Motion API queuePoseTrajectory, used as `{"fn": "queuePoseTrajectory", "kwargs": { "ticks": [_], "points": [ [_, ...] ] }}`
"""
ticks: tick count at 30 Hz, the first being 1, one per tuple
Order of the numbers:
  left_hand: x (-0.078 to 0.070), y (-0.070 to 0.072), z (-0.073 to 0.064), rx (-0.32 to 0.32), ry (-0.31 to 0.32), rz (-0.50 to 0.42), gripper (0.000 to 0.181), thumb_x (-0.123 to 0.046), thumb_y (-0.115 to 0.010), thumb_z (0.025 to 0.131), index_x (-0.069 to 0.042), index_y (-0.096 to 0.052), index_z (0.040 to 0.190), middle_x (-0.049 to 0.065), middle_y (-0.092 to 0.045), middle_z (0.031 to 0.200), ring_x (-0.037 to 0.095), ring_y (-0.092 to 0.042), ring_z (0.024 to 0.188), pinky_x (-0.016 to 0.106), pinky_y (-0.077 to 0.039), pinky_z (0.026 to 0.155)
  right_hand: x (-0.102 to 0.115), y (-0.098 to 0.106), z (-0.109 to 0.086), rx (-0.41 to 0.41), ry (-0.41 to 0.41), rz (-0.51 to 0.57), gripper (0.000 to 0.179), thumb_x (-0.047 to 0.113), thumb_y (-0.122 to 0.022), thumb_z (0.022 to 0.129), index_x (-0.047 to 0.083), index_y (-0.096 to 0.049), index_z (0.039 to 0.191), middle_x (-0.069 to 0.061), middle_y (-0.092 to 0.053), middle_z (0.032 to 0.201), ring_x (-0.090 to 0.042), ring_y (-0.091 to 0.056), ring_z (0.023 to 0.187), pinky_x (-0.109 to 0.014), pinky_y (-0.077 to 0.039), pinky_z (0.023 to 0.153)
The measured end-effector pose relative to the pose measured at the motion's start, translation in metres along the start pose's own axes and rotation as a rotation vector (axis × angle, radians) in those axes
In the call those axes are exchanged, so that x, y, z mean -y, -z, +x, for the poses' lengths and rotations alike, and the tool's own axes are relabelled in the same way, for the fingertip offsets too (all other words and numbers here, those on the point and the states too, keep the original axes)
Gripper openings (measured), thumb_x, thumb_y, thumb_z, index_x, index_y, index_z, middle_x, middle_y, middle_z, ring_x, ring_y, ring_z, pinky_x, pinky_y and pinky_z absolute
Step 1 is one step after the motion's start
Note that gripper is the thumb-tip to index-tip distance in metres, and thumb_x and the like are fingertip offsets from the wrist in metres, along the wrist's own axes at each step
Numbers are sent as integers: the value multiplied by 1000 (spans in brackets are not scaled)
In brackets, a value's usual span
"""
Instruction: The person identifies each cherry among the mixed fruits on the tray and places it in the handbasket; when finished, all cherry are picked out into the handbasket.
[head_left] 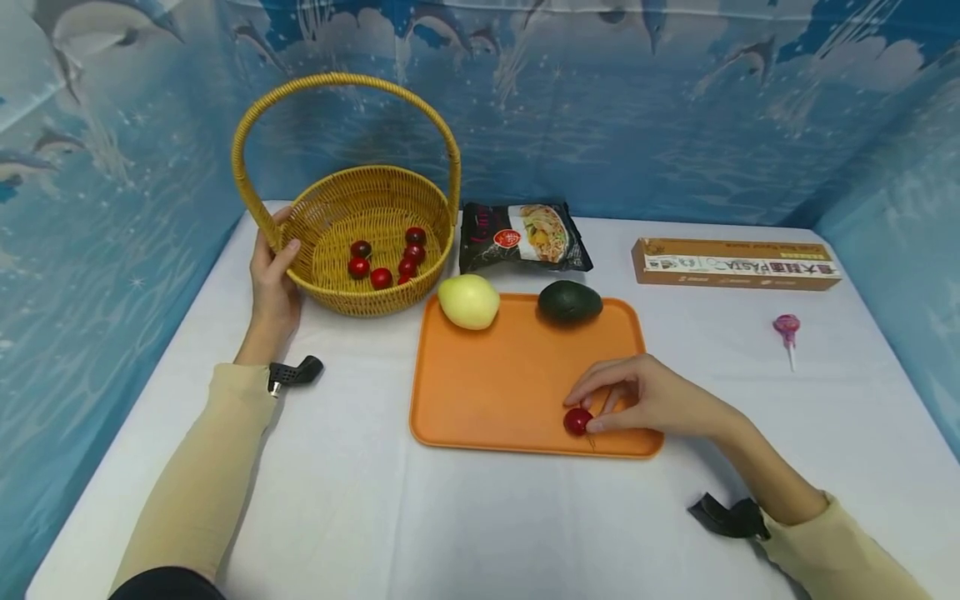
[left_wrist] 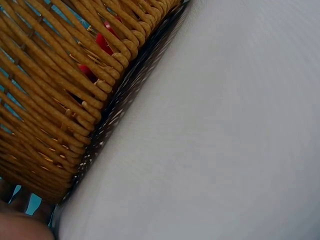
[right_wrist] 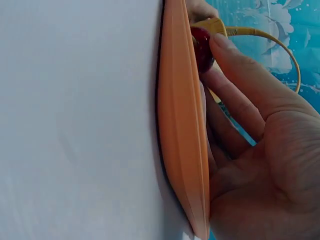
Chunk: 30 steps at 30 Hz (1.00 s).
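My left hand (head_left: 272,279) grips the left side of a yellow wicker basket (head_left: 330,292), thumb over the rim near the foot of the tall handle. Several dark red cherries (head_left: 381,278) lie inside it. Through the weave of the basket (left_wrist: 55,95), bits of red show in the left wrist view. Over the near right part of an orange tray (head_left: 487,392), my right hand (head_left: 660,398) pinches one red cherry (head_left: 576,422) between thumb and fingers. That cherry (right_wrist: 202,50) is beside the thumb tip in the right wrist view, just past the tray's edge (right_wrist: 180,115).
On the tray's far side are a yellow-green lemon-like fruit (head_left: 468,302) and a dark green avocado (head_left: 570,302). Behind stands a black noodle packet (head_left: 522,237). To the right lie a long brown box (head_left: 737,263) and a lollipop (head_left: 787,327). Printed blue curtains (head_left: 637,150) border the table.
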<state>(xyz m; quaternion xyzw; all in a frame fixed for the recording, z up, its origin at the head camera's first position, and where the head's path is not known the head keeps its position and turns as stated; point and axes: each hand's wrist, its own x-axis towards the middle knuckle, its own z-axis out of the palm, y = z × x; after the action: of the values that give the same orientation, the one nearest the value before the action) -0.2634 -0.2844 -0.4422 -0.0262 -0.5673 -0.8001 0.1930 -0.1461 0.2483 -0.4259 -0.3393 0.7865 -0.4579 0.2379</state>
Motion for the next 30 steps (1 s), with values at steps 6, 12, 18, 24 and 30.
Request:
{"fn": "queuePoseTrajectory", "kwargs": {
  "ticks": [6,12,18,24,30],
  "points": [
    [-1,0,-2,4,4,21,51,-16,-63,98,-18,-56,149,12,-47,155,30,-47,137,38,-41,109,5,-10,3,-30,-38,1,35,25,-86,89,25,-77,123,7,-74,122,-15,-68,98,-29,-60,77],
    [1,0,-3,17,11,30,52,-16,-61,99,-18,-55,150,12,-47,155,32,-47,139,38,-42,110,13,-21,3,-94,-31,-109,35,32,-87,88,31,-78,122,14,-74,118,-11,-65,106,-28,-57,81],
    [1,0,-4,15,4,21,52,-14,-60,98,-17,-55,150,13,-47,155,32,-48,137,37,-44,108,17,-24,5,-95,-11,-105,35,31,-86,89,30,-77,122,14,-73,118,-10,-68,104,-28,-59,89],
    [1,0,-2,12,2,16,51,-12,-60,98,-16,-56,149,13,-47,155,32,-46,139,38,-41,111,20,-21,11,-85,-15,-80,34,32,-85,90,27,-77,123,12,-74,120,-11,-69,104,-30,-59,90],
    [0,0,-1,7,-6,17,51,-13,-60,99,-16,-55,150,14,-47,155,32,-47,138,38,-41,110,38,-13,30,-117,-9,-94,37,27,-86,90,22,-76,125,13,-74,122,-9,-71,108,-30,-60,92]
  ]
}}
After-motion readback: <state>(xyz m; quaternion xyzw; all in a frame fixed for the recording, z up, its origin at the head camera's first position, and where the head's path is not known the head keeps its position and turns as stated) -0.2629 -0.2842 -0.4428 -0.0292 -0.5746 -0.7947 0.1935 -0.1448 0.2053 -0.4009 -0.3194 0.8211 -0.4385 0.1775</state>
